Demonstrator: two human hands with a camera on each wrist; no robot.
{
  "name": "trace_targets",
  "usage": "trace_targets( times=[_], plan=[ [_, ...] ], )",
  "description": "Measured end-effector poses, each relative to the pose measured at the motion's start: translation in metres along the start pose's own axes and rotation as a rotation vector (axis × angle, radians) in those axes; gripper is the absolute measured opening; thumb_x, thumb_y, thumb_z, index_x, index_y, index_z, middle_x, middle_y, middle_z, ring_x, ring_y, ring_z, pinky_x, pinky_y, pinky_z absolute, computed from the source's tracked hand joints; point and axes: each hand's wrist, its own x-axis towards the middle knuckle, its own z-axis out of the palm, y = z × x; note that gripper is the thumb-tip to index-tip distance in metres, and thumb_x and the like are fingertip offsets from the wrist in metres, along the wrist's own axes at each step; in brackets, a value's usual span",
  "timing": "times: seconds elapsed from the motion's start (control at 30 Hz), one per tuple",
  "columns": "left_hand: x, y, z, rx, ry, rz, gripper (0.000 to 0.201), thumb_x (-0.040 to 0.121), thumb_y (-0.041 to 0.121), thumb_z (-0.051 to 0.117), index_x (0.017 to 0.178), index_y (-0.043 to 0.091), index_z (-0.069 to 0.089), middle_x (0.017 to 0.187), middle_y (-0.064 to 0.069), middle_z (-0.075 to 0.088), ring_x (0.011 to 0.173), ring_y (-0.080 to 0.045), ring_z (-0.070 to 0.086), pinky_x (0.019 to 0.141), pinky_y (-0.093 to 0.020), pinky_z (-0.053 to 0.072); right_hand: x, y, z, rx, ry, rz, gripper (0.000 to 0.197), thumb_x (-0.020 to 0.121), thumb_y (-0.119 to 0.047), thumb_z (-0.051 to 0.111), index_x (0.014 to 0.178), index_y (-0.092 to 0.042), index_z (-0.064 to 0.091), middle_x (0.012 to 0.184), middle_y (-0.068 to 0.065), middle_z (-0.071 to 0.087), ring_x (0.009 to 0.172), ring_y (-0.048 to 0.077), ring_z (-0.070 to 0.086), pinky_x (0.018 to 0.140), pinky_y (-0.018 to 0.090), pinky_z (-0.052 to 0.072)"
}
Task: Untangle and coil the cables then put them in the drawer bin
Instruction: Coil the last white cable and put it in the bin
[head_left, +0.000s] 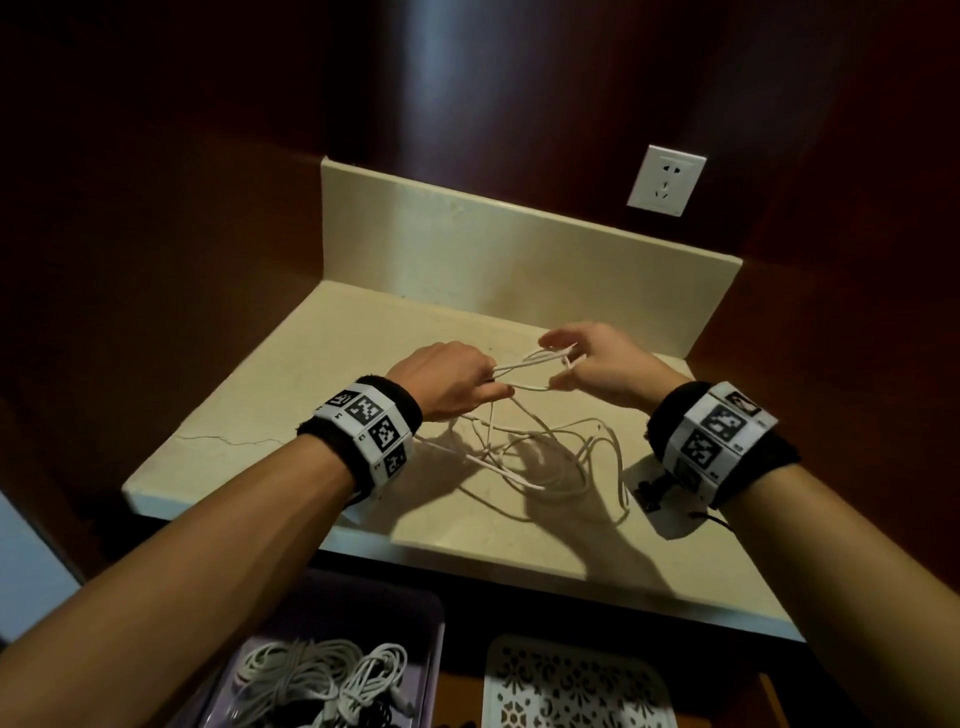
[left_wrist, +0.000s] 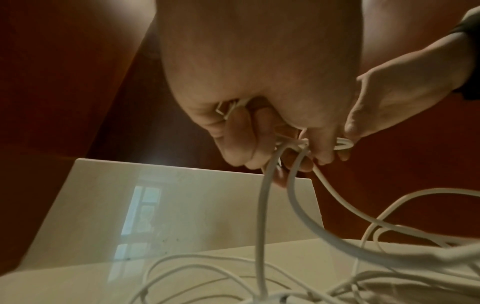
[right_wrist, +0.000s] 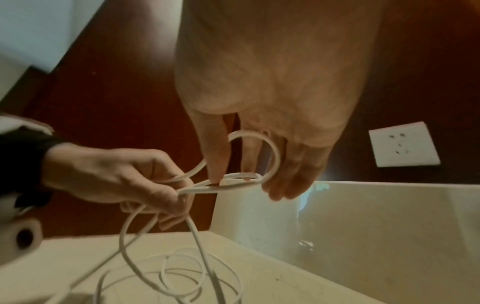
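Note:
A white cable (head_left: 540, 457) lies in a loose tangle on the beige counter (head_left: 291, 395). My left hand (head_left: 491, 382) grips several strands of it in a fist, seen close in the left wrist view (left_wrist: 272, 148), and the strands hang down to the tangle. One loop (right_wrist: 259, 139) of the cable runs from that fist around the straight fingers of my right hand (right_wrist: 246, 174), which are threaded through it. In the head view my right hand (head_left: 558, 361) is just right of the left hand, above the counter's middle.
Below the counter's front edge an open drawer bin (head_left: 436, 639) holds coiled white cables (head_left: 322, 675). A white patterned tray (head_left: 571, 686) sits to its right. A wall socket (head_left: 666, 180) is on the dark wood wall above the backsplash (head_left: 519, 244).

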Motion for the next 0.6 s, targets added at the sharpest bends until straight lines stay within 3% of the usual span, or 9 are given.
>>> trace_targets(
  times=[0.07, 0.13, 0.27, 0.37, 0.47, 0.6],
  plan=[
    [-0.001, 0.001, 0.000, 0.001, -0.008, 0.016, 0.039, 0.097, 0.053, 0.044, 0.079, 0.019, 0.051, 0.073, 0.001, 0.049, 0.074, -0.023, 0.051, 0.061, -0.033, 0.035, -0.002, -0.005, 0.006, -0.263, -0.009, -0.101, 0.061, 0.082, -0.023, 0.072, 0.138, -0.025, 0.048, 0.139, 0.003, 0.046, 0.127, 0.022, 0.043, 0.106, 0.040, 0.038],
    [-0.001, 0.002, 0.000, -0.006, 0.000, 0.023, 0.037, 0.096, 0.053, 0.044, 0.078, 0.021, 0.049, 0.073, 0.003, 0.048, 0.074, -0.023, 0.050, 0.062, -0.033, 0.034, -0.001, -0.008, 0.014, -0.362, -0.056, -0.167, 0.065, 0.081, -0.029, 0.072, 0.140, -0.027, 0.045, 0.138, 0.001, 0.048, 0.127, 0.023, 0.044, 0.106, 0.042, 0.036],
    [-0.004, -0.002, -0.001, -0.061, 0.003, 0.028, 0.035, 0.096, 0.049, 0.048, 0.076, 0.021, 0.052, 0.078, -0.001, 0.056, 0.074, -0.022, 0.051, 0.061, -0.033, 0.033, 0.002, -0.010, 0.023, -0.454, -0.068, -0.208, 0.039, 0.091, -0.028, 0.058, 0.129, -0.020, 0.052, 0.117, 0.005, 0.058, 0.107, 0.024, 0.054, 0.082, 0.031, 0.039],
    [-0.009, -0.007, -0.005, -0.144, -0.045, 0.062, 0.025, 0.100, 0.036, 0.045, 0.088, 0.019, 0.059, 0.088, -0.003, 0.064, 0.081, -0.023, 0.055, 0.068, -0.035, 0.041, 0.001, -0.010, 0.023, -0.500, -0.046, -0.252, 0.023, 0.095, -0.020, 0.042, 0.115, -0.015, 0.054, 0.111, 0.009, 0.061, 0.098, 0.029, 0.055, 0.080, 0.036, 0.044],
    [-0.012, -0.009, -0.011, -0.229, -0.096, 0.043, 0.023, 0.100, 0.028, 0.044, 0.097, 0.016, 0.064, 0.091, 0.000, 0.068, 0.086, -0.022, 0.059, 0.077, -0.035, 0.046, 0.000, -0.011, 0.023, -0.563, -0.026, -0.300, 0.020, 0.099, -0.023, 0.035, 0.107, -0.014, 0.051, 0.102, 0.009, 0.063, 0.090, 0.031, 0.055, 0.074, 0.039, 0.045],
    [-0.014, -0.009, -0.015, -0.153, -0.137, -0.005, 0.022, 0.093, 0.013, 0.049, 0.081, 0.030, 0.056, 0.086, 0.005, 0.064, 0.085, -0.021, 0.058, 0.073, -0.032, 0.044, -0.001, -0.008, 0.021, -0.621, -0.019, -0.326, 0.019, 0.101, -0.028, 0.032, 0.099, -0.017, 0.048, 0.090, 0.009, 0.062, 0.081, 0.032, 0.054, 0.066, 0.035, 0.039]
  ],
)
